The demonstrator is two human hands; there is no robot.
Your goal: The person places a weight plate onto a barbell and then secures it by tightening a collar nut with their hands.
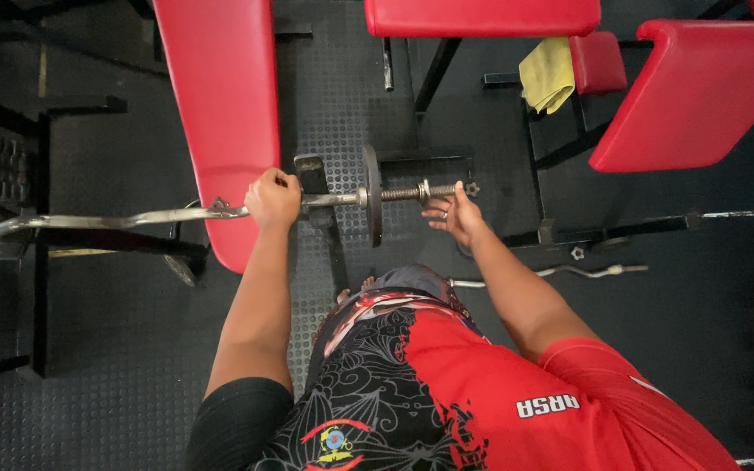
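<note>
l hand [273, 199] fisted round curl bar [115, 218], r hand [452, 212] fingers pinching threaded end by collar nut [424, 190]

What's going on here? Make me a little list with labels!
place: gym with a black rubber floor
left hand: gripping a bent bar
right hand: fingers at the collar on the bar's threaded end
plate: on the bar, between the hands
nearby: red benches, yellow cloth, second bar on the floor
</note>
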